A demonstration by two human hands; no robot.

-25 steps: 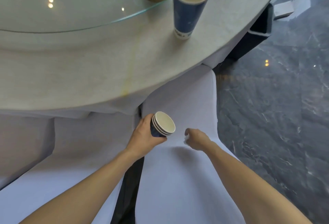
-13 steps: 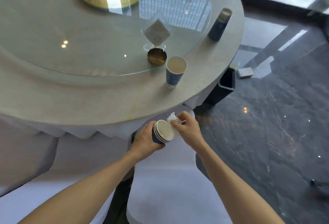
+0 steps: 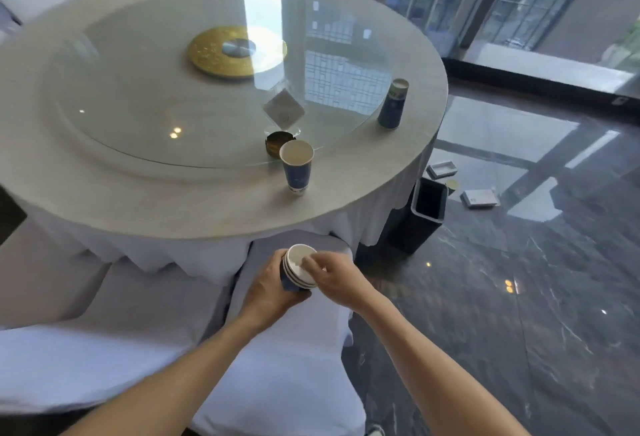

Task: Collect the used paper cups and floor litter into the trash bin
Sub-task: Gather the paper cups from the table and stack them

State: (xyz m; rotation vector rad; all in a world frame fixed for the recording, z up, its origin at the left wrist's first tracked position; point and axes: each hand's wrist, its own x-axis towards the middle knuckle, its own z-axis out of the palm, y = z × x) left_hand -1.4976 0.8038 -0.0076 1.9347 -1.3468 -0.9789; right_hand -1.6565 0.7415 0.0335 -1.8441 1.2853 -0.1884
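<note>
Holding a nested stack of cups (image 3: 300, 267) in the left hand (image 3: 273, 288), fingers wrapped around the blue sides, while the right hand (image 3: 337, 278) is reaching its fingertips into the top cup's mouth. Can't tell if anything is pinched in there, the fingers are curled and partly closed and it's too blurry to say more. Stacking them makes sense imo, since 1 hand is carrying the whole lot and the other is free to grab more.

Everything is hovering over a white covered chair (image 3: 277, 366) just short of the tabletop (image 3: 207, 214). 2 more blue cups are sitting up there: 1 near cup (image 3: 297, 168) by the glass turntable's edge next to a small brass dish (image 3: 277, 145), and 1 far cup (image 3: 392, 104) toward the right rim.

The trash bin (image 3: 427, 208) is standing open on the floor at the right of the tabletop, with flat white litter (image 3: 479, 198) lying just past it. I'm guessing the near cup is the next easy grab before heading to the bin.
</note>
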